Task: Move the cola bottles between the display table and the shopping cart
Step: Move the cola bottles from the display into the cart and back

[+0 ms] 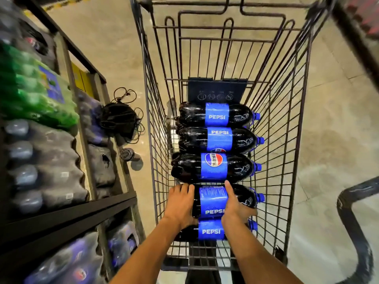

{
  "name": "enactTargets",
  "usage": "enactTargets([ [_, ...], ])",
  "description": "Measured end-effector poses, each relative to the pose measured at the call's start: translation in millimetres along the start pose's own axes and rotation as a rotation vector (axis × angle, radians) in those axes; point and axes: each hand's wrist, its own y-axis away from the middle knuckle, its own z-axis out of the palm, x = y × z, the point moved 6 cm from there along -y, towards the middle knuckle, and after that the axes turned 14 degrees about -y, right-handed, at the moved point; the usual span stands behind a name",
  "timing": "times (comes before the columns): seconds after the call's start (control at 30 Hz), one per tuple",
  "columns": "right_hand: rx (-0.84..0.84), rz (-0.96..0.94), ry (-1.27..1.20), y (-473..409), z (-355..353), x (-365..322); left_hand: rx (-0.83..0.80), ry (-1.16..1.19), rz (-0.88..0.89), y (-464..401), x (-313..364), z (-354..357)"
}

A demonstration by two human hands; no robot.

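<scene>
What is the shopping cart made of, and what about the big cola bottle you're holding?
The shopping cart looks like dark coated metal wire: thin rigid bars crossing in a grid. The cola bottle, gripped by both hands, looks like clear glossy plastic; highlights glint on it, with a shiny blue label that is probably plastic film.

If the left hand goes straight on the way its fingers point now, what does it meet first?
Probably the third cola bottle. The left hand grips the fourth bottle, fingers pointing at that neighbour just beyond; depth is unclear.

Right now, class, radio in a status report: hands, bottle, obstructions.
Left hand and right hand grip fourth cola bottle. It lies in shopping cart, fifth bottle beneath. Nothing above it.
</scene>
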Motion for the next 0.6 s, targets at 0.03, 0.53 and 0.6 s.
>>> enactTargets([
  [0.03,0.0,0.003,-0.043,-1.9,-1.5,1.8,0.005,0.001,0.002,0.9,1.2,-0.3],
  [0.53,-0.309,-0.408,0.213,93.6,-42.7,-120.7,0.356,0.31,-0.384,142.0,50.7,-109.6],
  [0.6,-0.377,-0.436,0.221,112.9,-45.9,-144.4,0.403,0.267,-0.441,161.3,55.1,-140.1],
])
